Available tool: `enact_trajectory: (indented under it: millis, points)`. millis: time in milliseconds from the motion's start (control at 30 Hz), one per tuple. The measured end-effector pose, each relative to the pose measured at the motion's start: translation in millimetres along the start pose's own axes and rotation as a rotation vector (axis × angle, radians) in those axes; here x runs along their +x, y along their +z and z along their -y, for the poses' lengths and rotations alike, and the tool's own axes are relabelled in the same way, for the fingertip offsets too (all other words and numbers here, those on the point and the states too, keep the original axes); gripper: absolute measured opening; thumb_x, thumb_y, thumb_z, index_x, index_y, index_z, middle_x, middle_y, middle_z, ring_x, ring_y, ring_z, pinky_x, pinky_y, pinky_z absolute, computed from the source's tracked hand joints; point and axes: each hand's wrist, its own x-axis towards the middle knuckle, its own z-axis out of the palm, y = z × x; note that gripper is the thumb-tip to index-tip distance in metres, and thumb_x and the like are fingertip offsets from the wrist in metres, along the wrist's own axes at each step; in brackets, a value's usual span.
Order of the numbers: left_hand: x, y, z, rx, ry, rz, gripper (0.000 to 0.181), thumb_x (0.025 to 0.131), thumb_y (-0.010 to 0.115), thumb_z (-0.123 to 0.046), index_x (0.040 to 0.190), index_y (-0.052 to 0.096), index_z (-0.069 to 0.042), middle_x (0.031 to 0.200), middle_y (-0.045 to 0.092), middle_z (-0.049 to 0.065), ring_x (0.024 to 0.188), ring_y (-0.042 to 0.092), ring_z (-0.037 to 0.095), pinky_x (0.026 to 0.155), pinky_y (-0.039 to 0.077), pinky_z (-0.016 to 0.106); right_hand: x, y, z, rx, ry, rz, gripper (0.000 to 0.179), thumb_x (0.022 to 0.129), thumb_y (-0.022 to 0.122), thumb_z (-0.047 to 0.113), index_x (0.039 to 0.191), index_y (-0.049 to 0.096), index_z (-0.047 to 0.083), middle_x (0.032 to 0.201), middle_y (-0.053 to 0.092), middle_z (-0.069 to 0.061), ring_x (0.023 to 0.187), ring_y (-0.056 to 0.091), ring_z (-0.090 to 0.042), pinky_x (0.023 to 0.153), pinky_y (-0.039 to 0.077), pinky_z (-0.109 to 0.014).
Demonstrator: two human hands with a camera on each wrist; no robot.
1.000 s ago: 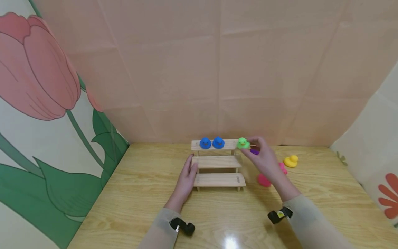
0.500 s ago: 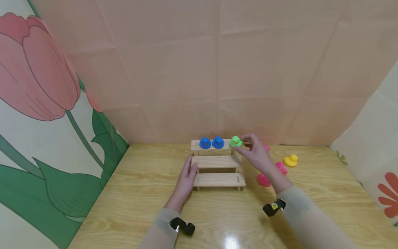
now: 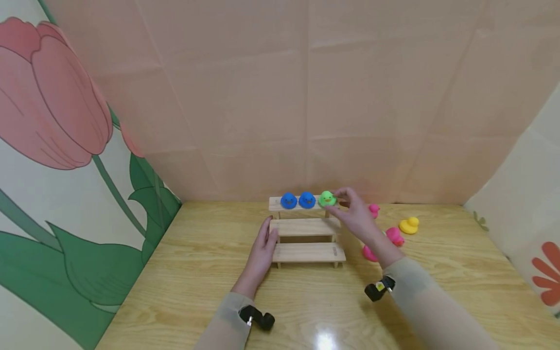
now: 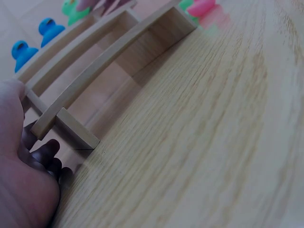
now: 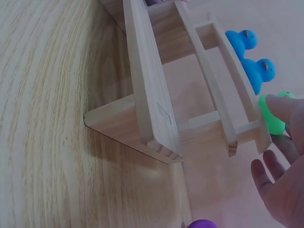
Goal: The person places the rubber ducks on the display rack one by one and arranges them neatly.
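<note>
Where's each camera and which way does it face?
Head: on the head, facing forward and down at the wooden shelf; left hand and right hand show.
Left wrist: worn there, facing the shelf from its left; left hand shows.
Right wrist: worn there, facing it from its right; right hand shows.
Wrist views share the shelf and green duck.

Green duck [image 3: 327, 199], upright, atop 3-tier wooden shelf [image 3: 305, 227]

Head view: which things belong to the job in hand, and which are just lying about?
Seemingly in the job:
rack, held by the left hand
green duck, pinched by the right hand
two blue ducks, on the rack

Lying about, perhaps waiting their turn:
yellow duck
pink ducks
</note>
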Motion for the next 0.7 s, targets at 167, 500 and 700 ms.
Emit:
enact_trajectory:
  millis: [167,500,700]
  points:
    - [0.0,0.1,-0.8,0.000,-0.002,0.001,0.065,0.115,0.045,-0.062,0.174,0.025,-0.044,0.181,0.025,-0.001,0.165,0.026,0.027,0.133,0.025,0.053,1.8,2.7,-3.2,-0.010,-0.008,-0.004,0.045,0.104,0.082,0.022,0.133,0.055,0.001,0.153,0.064,-0.018,0.144,0.057,-0.044,0.116,0.050,-0.061]
    - [0.1,0.2,-1.5,0.005,-0.005,-0.003,0.066,0.115,0.046,-0.063,0.175,0.025,-0.044,0.181,0.024,0.000,0.165,0.025,0.029,0.133,0.025,0.054,3.8,4.3,-8.0,-0.055,-0.037,0.002,0.040,0.104,0.081,0.016,0.130,0.057,0.000,0.144,0.063,-0.022,0.144,0.057,-0.045,0.118,0.048,-0.061]
    - [-0.5,-0.2,-1.5,0.008,0.001,-0.004,0.067,0.114,0.046,-0.064,0.175,0.026,-0.043,0.182,0.023,-0.002,0.166,0.023,0.028,0.134,0.025,0.054,5.0,3.8,-9.4,-0.106,-0.055,0.000,0.042,0.103,0.083,0.018,0.131,0.057,0.000,0.140,0.063,-0.021,0.141,0.058,-0.045,0.115,0.052,-0.059]
